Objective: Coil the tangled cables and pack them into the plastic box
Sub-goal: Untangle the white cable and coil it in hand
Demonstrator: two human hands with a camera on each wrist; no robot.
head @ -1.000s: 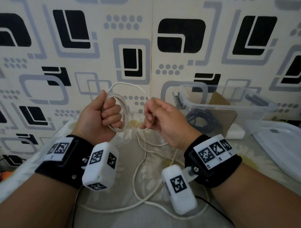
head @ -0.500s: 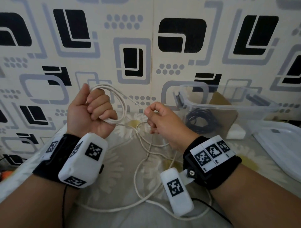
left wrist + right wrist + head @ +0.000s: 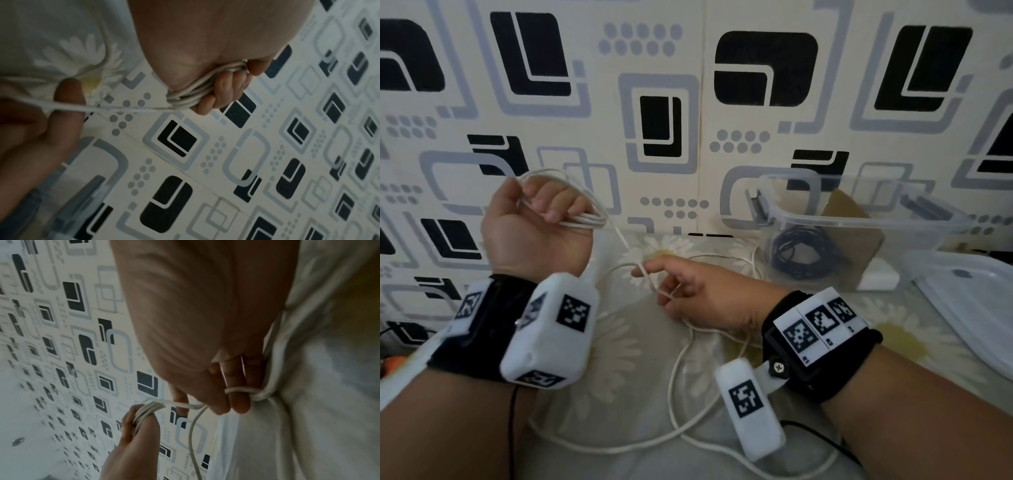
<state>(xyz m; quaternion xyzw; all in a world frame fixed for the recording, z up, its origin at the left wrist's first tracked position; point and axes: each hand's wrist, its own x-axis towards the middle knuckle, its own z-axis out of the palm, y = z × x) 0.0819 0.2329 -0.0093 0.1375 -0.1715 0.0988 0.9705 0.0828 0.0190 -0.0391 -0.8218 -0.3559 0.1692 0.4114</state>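
My left hand (image 3: 551,209) is raised at the left with its palm turned toward me and grips several loops of white cable (image 3: 589,221); the left wrist view shows the coil (image 3: 191,95) bunched under its curled fingers (image 3: 224,87). One strand runs down and right to my right hand (image 3: 671,289), low over the bedsheet, which holds it between curled fingers; the right wrist view shows the strand (image 3: 240,390) looped across a finger. The remaining cable (image 3: 674,394) trails in loose curves on the sheet. The clear plastic box (image 3: 859,221) stands open at right with a black cable coil (image 3: 801,255) inside.
The box's clear lid (image 3: 969,301) lies at the far right. A white adapter (image 3: 873,277) and a brown cardboard piece (image 3: 856,236) sit behind the box. The patterned wall (image 3: 688,102) rises straight behind the daisy-print bedsheet (image 3: 613,349).
My left hand rose, moved left and rolled its palm toward me with the coil. My right hand dropped toward the sheet and slid along the strand, which now stretches between the hands.
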